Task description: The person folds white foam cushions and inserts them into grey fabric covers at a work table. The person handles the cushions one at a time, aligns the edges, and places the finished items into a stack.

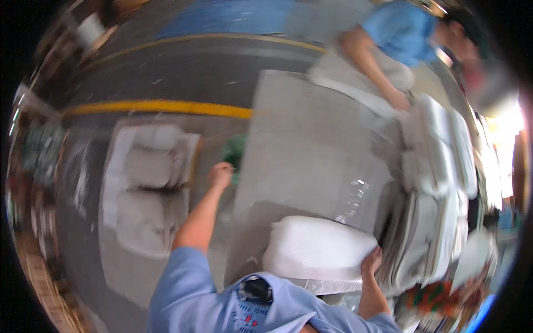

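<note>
A white padded bundle (319, 248), perhaps foam sheeting, lies on the near edge of a grey table (305, 144). My right hand (372, 261) is closed on its right end. My left hand (221, 175) is out past the table's left edge, fingers curled in. Beside and behind it is a green crumpled thing (234, 149). Motion blur hides what that hand holds, if anything. Some clear plastic film (333, 286) shows under the bundle's near side.
Stacks of white, film-covered bundles (427, 150) line the table's right side. Across the table a co-worker in a blue shirt (402, 30) reaches an arm toward them. At left, more pale bundles (147, 166) rest on a low flat base. A yellow line (161, 106) crosses the dark floor.
</note>
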`<state>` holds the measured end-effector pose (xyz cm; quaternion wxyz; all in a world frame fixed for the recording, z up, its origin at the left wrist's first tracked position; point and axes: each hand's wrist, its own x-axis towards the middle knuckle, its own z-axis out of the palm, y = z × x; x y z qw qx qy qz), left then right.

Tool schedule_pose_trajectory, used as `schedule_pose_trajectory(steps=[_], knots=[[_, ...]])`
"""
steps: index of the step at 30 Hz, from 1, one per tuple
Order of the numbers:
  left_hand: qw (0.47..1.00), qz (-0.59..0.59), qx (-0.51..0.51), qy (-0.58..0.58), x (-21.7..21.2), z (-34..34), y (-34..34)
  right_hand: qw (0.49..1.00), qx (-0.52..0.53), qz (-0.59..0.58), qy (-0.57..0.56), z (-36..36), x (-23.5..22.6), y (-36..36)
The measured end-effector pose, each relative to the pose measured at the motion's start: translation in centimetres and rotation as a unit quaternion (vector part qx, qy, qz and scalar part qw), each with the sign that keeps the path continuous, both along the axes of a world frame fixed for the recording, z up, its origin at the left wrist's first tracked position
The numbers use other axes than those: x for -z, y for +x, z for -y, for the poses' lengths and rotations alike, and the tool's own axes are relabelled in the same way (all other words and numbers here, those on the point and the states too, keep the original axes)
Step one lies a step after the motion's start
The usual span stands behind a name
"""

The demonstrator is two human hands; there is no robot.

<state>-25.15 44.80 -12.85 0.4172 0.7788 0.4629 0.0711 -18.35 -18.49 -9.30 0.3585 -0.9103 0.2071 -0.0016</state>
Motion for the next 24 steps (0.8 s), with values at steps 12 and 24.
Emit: schedule_pose_trajectory(steps=[12, 24], knots=[[0.939, -0.277, 0.189, -0.07, -1.6, 0.9, 5.7, 0.99, 0.029, -0.057, -0.129, 1.4, -1.4, -0.6], [0.988, -0.007, 0.025, -0.152, -8.5, 4.7, -4.7, 0.936, 0.051, -0.131, 0.322, 9.4, -3.0, 0.8]])
